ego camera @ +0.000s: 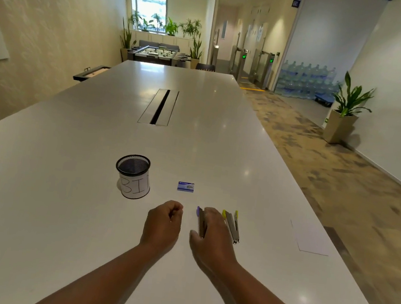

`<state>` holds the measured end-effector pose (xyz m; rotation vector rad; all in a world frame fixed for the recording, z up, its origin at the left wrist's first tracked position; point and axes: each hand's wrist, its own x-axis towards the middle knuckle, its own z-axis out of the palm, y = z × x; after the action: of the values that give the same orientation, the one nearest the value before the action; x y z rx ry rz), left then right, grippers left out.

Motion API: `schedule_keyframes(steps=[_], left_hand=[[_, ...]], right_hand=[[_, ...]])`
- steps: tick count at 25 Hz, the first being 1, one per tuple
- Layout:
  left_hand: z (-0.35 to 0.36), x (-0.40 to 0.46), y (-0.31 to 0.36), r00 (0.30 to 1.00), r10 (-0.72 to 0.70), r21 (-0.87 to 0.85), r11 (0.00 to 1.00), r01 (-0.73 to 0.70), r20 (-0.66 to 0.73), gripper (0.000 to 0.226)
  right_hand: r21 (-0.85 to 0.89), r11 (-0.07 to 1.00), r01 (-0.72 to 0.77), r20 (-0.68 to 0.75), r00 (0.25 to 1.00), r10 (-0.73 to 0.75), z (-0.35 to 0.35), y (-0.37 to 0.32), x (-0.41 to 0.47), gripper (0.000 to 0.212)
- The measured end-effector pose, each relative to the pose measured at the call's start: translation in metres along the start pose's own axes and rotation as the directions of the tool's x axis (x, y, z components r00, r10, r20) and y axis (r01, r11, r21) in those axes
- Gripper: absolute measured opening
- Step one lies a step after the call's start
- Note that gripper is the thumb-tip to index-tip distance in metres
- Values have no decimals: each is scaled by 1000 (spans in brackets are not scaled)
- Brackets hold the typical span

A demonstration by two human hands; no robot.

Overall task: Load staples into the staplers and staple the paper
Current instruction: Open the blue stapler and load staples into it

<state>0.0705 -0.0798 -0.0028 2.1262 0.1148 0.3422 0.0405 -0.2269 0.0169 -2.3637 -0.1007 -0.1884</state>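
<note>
Your left hand (163, 219) rests on the long white glossy table (62, 184) with its fingers curled into a loose fist; nothing shows inside it. Your right hand (211, 232) lies over the purple-tipped metal stapler (200, 219), fingers laid along its top and thumb at its near end on the left side. You seem to be holding it down on the table, though whether the fingers wrap under it cannot be told from this angle.

Just to the right of that hand lies a yellow-tipped metal stapler (232, 225), swung open so that its two arms spread in a narrow V, both yellow ends pointing away from you and the hinge nearest you. It touches or nearly touches your right fingers.

Beyond the hands, between them, sits a small blue and white staple box (185, 186), flat on the table and apart from everything else. To its left stands a black wire-mesh cup wrapped in white paper marked "BIN" (133, 177), upright, near your left hand but not touching it. Well off to the right, near the table edge, lies a white sheet of paper (310, 239).
</note>
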Motion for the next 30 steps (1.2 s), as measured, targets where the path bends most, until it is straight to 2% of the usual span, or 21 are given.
schedule_keyframes(steps=[3,7,9,12,16,20,23,27,30], left_hand=[[3,-1,-4,994,83,86,992,-90,75,27],[5,2,-9,986,96,138,984,-115,136,44],[4,4,-11,990,76,94,992,-87,119,42],[3,6,-12,996,40,-66,997,-35,83,33],[2,5,-11,994,101,-118,988,-96,39,32],[1,0,-11,972,225,-91,972,-218,75,27],[0,0,-8,953,278,-77,960,-270,125,26],[0,-1,-9,933,287,-19,957,-290,219,30],[-1,-3,-9,944,242,0,969,-248,223,35]], right_hand=[[16,1000,-19,16,1000,19,9,7,-3,46],[84,996,-9,-68,998,14,15,7,2,34],[104,994,18,-88,996,-9,16,9,2,26],[144,986,88,-112,991,-72,16,11,2,23],[170,975,142,-69,989,-132,17,10,5,27],[233,970,67,-92,995,-47,16,7,13,9],[362,932,15,-56,998,5,13,8,13,10],[431,902,-36,28,999,26,10,6,9,40],[490,870,-57,35,998,45,8,2,12,45]])
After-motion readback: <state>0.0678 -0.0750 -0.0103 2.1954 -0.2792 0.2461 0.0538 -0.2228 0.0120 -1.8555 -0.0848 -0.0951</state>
